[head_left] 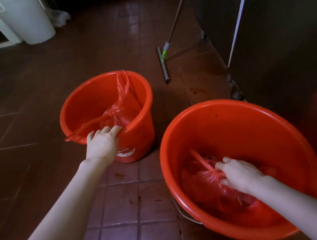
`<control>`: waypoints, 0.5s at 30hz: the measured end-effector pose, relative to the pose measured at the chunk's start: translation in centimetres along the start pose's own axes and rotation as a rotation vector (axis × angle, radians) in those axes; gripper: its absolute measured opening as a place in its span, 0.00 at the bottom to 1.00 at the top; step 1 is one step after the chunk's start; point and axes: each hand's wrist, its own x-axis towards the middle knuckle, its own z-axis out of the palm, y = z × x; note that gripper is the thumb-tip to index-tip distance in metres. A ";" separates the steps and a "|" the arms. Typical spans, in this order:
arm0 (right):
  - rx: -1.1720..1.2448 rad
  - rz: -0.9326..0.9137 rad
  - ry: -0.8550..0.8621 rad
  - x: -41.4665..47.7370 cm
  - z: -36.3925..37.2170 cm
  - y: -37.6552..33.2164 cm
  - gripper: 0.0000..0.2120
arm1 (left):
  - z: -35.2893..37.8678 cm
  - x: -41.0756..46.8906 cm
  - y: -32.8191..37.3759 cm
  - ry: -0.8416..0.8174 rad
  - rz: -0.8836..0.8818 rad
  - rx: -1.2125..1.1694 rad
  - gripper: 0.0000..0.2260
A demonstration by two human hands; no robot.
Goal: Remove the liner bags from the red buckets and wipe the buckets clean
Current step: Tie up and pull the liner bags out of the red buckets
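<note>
Near bucket [256, 126] standing upright on floor [125, 206], right hand [239, 175] inside, fingers [221, 165] curling round gathered neck of liner bag [206, 177]. Far bucket [141, 93] upright; left hand [102, 143] fingers [108, 130] hooking over near rim, knotted bag [116, 113] lying inside.

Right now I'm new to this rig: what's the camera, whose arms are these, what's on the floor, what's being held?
No robot here: a person works with bare hands. The single picture comes from a wide-angle camera on their head, looking forward and down. Two red buckets stand on a tiled floor. The left hand grips the near rim of the left bucket. Its knotted left liner bag lies inside, with strands draped over the rim. The right hand reaches into the right bucket and grips the bunched right liner bag. A floor squeegee and a white bin are farther back.
</note>
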 end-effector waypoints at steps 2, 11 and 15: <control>-0.023 -0.008 -0.002 0.1 0.0 -0.3 0.17 | -0.4 -0.5 -0.1 -0.016 0.041 -0.008 0.19; 0.056 0.063 0.151 0.4 -1.9 -0.3 0.11 | -3.3 -3.8 0.5 -0.361 0.336 -0.237 0.17; 0.051 0.027 0.106 0.7 -1.2 -0.3 0.12 | -2.8 -0.3 -0.9 -0.174 0.212 -0.435 0.11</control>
